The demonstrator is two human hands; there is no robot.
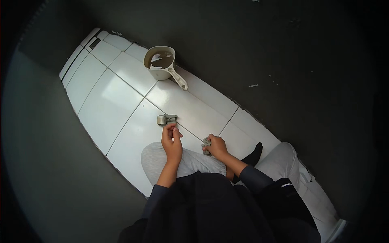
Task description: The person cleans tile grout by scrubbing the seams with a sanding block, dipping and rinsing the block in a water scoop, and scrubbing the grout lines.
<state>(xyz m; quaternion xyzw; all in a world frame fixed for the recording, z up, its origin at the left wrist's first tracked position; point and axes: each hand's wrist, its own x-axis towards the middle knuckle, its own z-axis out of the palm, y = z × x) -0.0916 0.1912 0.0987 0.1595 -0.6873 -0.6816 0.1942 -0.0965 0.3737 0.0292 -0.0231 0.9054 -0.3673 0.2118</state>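
- Dark grey ground [316, 101] surrounds the scene on both sides, dim toward the rounded edges of the view.
- A long ledge [109, 93] of glossy white tiles with dark joints runs diagonally from upper left to lower right, and light reflects off it.
- A person in a dark top [198, 202] sits on the ledge, seen from above, wearing light grey trousers [277, 162], with one black sock [254, 156] showing near the right forearm.
- A cream dipper [160, 74] stands upright on the tiles near the ledge's far edge, beyond both hands. Its handle points toward the lower right, and dark liquid [164, 60] with bright reflections lies inside.
- The right hand [217, 146] is above the tiles beside the trousers, its grip closed around a small grey lump.
- The left hand [172, 141] is to its left, fingers loosely curled; its grip is about half open, with nothing visible in it.
- A blocky grey-green piece [166, 119] lies on the tiles by a joint, just beyond the left fingertips; whether they touch it, I cannot tell.
- The grey lump [206, 146] peeks out of the right hand, partly hidden by the fingers.
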